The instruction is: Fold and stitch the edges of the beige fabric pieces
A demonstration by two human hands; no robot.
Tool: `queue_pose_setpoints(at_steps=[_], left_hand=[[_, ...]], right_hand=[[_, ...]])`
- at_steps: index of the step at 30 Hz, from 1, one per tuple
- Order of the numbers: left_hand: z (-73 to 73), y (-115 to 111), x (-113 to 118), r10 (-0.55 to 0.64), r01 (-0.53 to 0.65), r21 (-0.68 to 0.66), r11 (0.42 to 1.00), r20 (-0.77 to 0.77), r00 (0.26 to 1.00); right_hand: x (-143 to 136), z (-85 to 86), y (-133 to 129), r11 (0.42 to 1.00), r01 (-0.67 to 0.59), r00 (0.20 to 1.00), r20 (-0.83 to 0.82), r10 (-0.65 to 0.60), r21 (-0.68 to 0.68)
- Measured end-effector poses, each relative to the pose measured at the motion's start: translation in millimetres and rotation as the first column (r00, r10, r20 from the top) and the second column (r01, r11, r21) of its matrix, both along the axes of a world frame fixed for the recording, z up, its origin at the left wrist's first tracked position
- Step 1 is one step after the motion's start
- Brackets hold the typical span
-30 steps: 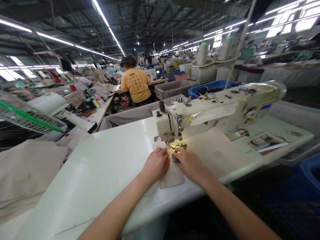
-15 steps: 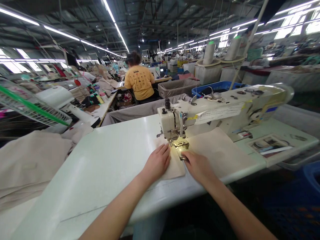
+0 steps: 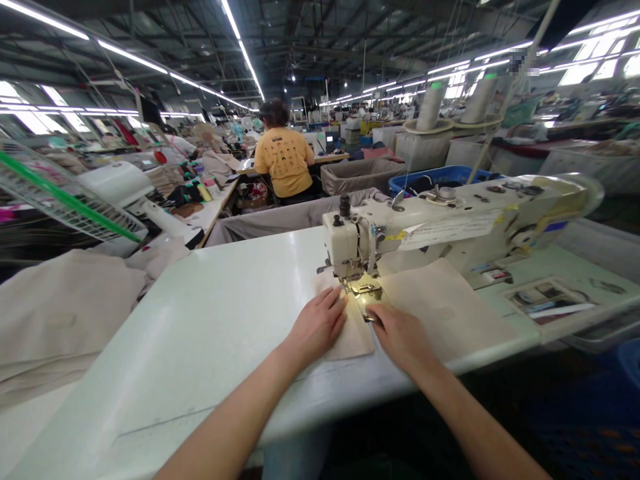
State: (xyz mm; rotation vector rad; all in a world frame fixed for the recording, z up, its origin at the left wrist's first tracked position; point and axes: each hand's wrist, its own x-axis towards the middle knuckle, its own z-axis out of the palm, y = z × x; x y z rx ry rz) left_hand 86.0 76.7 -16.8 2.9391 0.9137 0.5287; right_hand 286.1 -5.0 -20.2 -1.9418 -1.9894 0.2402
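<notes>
In the head view my left hand (image 3: 320,321) lies flat, fingers stretched out, on a beige fabric piece (image 3: 356,339) just left of the needle area. The piece runs under the presser foot of a white sewing machine (image 3: 345,248), whose lamp lights the metal plate (image 3: 367,289). To the right of the seam, my right hand (image 3: 400,328) is closed around a small dark metal tool (image 3: 371,319); its kind is hard to make out. Its tip points left toward the fabric edge. More beige fabric (image 3: 445,303) lies flat under the machine's arm.
The pale green table (image 3: 210,333) extends left. A beige fabric pile (image 3: 60,320) lies at the far left, near a green-edged wire rack (image 3: 70,193). A small tray of tools (image 3: 545,303) sits at right. Ahead, a person in a yellow shirt (image 3: 285,160) sits beyond a grey cloth bin (image 3: 280,220).
The camera view has shifted slightly, moving the scene a little to the right. Both hands keep nearly the same place on the fabric by the needle.
</notes>
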Motion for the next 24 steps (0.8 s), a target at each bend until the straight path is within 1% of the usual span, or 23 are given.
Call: queue_pose_setpoints(at_steps=[8,16,20,24], left_hand=[[3.2,3.5,1.0,-0.026,0.027,0.026,0.999,-0.029,0.999],[3.1,0.3,0.1,-0.022,0.023,0.018,1.000,-0.055,0.998],[1.8,1.3,1.1,-0.004,0.004,0.010,1.000,-0.022,1.000],[1.6,2.6,3.5,-0.004,0.004,0.011,1.000,-0.022,1.000]], right_hand=[[-0.4,0.1,-0.5,1.000,-0.006,0.999,-0.032,0.006,0.002],[-0.4,-1.4,-0.4,1.000,0.008,1.000,0.004,-0.008,-0.015],[-0.7,-1.8,-0.3,1.000,0.005,1.000,0.008,-0.004,-0.003],[-1.2,1.0,-1.0,1.000,0.008,1.000,0.004,-0.008,0.006]])
